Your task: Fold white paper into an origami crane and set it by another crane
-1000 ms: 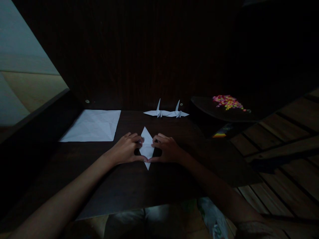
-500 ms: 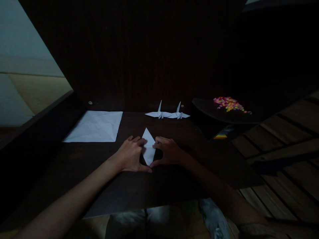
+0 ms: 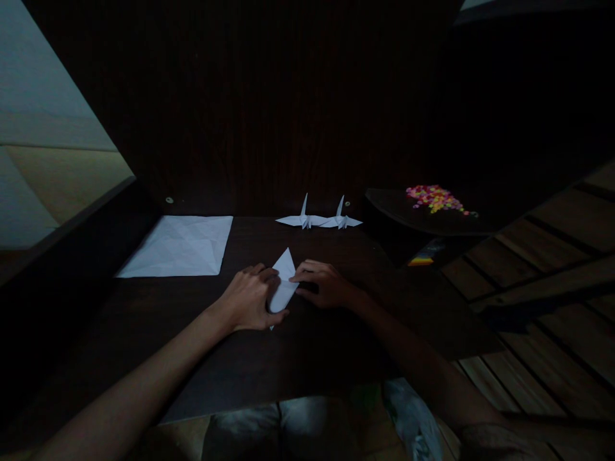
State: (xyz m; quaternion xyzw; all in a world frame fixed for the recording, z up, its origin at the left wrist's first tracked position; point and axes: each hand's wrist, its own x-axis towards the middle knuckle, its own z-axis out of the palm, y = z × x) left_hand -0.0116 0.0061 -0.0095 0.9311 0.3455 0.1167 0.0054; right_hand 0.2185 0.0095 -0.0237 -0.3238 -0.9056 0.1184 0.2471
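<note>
A white folded paper (image 3: 284, 288), shaped like a narrow diamond, lies on the dark tabletop between my hands, its upper point leaning a little to the right. My left hand (image 3: 252, 296) grips its left side, fingers at the upper edge and thumb across the lower part. At the right edge, the fingertips of my right hand (image 3: 323, 284) touch the paper, with the thumb tucked just below them. Beyond the hands stand two white paper cranes (image 3: 304, 221) side by side, wingtips meeting.
A creased white paper sheet (image 3: 177, 246) lies flat at the back left. On a raised dark shelf (image 3: 389, 205) at the right sits a heap of small colourful pieces (image 3: 437, 198). A dark upright panel (image 3: 269, 115) closes off the back, and a low side board (image 3: 72, 243) runs along the left.
The folded paper has turned so its lower point swings left and its top leans right. My right thumb has moved up from the lower tip. The view has shifted slightly.
</note>
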